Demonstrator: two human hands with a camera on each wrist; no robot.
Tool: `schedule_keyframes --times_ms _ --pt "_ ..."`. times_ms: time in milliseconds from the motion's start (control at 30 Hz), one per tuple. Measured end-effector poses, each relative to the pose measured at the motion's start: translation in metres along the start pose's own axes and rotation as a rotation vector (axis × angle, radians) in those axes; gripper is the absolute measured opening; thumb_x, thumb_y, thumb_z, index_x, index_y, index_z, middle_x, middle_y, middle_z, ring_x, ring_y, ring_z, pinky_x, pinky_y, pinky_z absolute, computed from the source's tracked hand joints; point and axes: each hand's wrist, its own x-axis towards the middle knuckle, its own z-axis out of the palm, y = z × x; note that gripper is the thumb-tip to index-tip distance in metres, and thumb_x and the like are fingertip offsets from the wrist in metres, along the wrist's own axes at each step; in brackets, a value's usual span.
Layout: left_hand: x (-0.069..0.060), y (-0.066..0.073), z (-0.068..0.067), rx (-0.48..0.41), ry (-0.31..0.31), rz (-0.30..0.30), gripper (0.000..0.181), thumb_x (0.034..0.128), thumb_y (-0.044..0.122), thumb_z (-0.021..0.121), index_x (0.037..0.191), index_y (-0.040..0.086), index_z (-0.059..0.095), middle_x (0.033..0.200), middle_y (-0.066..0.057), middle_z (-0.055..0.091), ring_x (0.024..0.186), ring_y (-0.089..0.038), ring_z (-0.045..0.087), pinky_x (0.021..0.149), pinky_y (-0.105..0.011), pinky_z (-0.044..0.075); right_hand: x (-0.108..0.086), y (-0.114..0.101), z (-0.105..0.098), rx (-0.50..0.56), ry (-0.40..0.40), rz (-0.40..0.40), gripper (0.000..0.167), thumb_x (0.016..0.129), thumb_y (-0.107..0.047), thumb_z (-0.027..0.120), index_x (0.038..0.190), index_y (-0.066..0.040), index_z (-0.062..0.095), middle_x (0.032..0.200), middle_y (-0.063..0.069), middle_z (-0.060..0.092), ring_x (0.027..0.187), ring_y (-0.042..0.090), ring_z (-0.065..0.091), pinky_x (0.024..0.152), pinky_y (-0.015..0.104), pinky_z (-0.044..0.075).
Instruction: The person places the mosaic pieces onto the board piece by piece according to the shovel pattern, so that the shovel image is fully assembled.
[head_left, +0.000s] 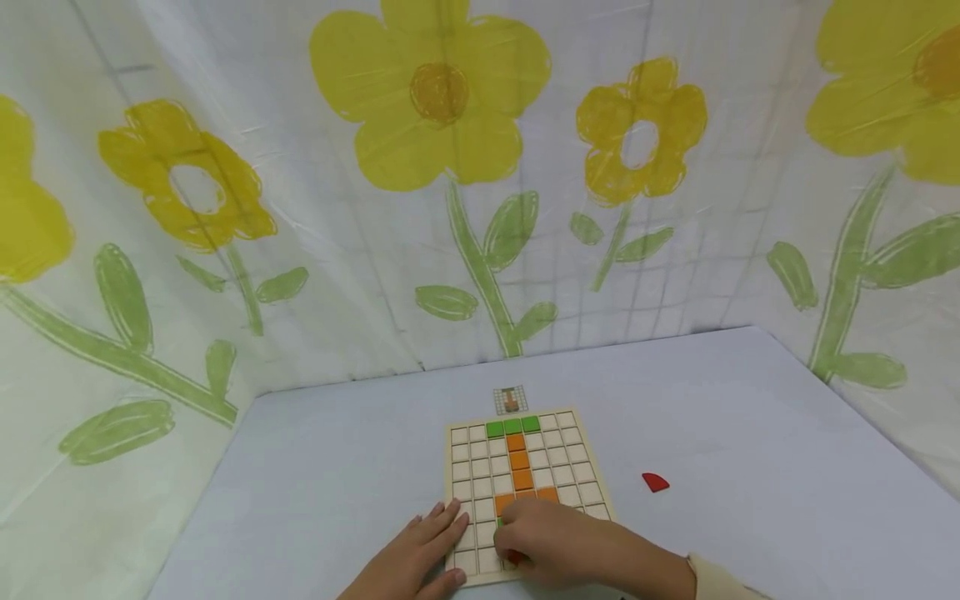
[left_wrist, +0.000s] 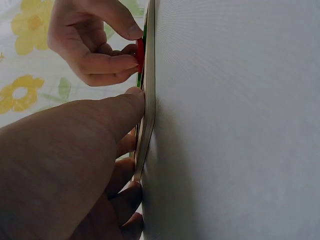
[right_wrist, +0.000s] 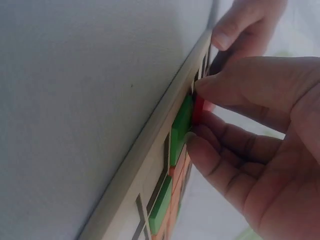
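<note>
A wooden grid board (head_left: 447,467) lies on the table in the head view. Three green tiles (head_left: 512,426) fill part of its far row, and a column of orange tiles (head_left: 519,460) runs down from them. My left hand (head_left: 416,554) rests on the board's near left edge with fingers extended. Over the near part of the grid, my right hand (head_left: 551,542) pinches a small red piece (right_wrist: 198,109) between thumb and fingers. That piece stands beside a green tile (right_wrist: 182,131) in the right wrist view; its full shape is hidden. The right hand also covers several near squares.
A small pattern card (head_left: 511,400) lies just beyond the board's far edge. To the right of the board sits a red quarter-circle piece (head_left: 656,482) on the pale table (head_left: 315,475). Behind the table hangs a white curtain (head_left: 360,275) with yellow flowers.
</note>
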Motion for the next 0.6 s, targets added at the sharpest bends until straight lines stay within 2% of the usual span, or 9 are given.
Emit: schedule_keyframes --times_ms 233,333,500,600 --pt "0.0009 0.0001 -0.0010 0.002 -0.004 -0.005 0.068 0.1036 0.056 0.043 0.154 0.010 0.042 0.158 -0.011 0.038 0.142 -0.037 0.036 0.107 -0.060 0.037 0.0041 -0.0060 0.0007 -0.068 0.004 0.041 0.019 0.082 -0.010 0.081 0.075 -0.023 0.068 0.068 -0.015 0.039 0.061 -0.001 0.035 0.053 0.010 0.029" --pt "0.0005 0.0001 -0.0006 0.003 0.000 -0.005 0.068 0.1034 0.056 0.043 0.153 0.010 0.043 0.157 -0.012 0.038 0.142 -0.037 0.037 0.107 -0.060 0.037 0.0048 -0.0072 0.0007 -0.058 0.007 0.070 0.020 0.081 -0.008 0.081 0.073 -0.022 0.068 0.068 -0.016 0.041 0.061 -0.001 0.036 0.053 0.010 0.030" --pt "-0.0002 0.0002 -0.0001 -0.007 0.010 -0.003 0.068 0.1032 0.055 0.044 0.153 0.009 0.044 0.157 -0.013 0.038 0.141 -0.038 0.037 0.106 -0.061 0.037 0.0052 -0.0093 -0.0005 0.015 0.001 0.177 0.022 0.079 -0.004 0.082 0.072 -0.020 0.068 0.068 -0.017 0.046 0.062 -0.001 0.040 0.054 0.011 0.035" --pt "0.0004 0.0000 -0.0003 -0.016 0.004 -0.006 0.068 0.1032 0.055 0.044 0.153 0.010 0.043 0.157 -0.012 0.038 0.142 -0.038 0.036 0.106 -0.062 0.037 0.0054 -0.0102 -0.0007 0.009 -0.007 0.207 0.019 0.079 -0.006 0.083 0.073 -0.019 0.070 0.069 -0.016 0.049 0.063 -0.001 0.042 0.055 0.012 0.036"
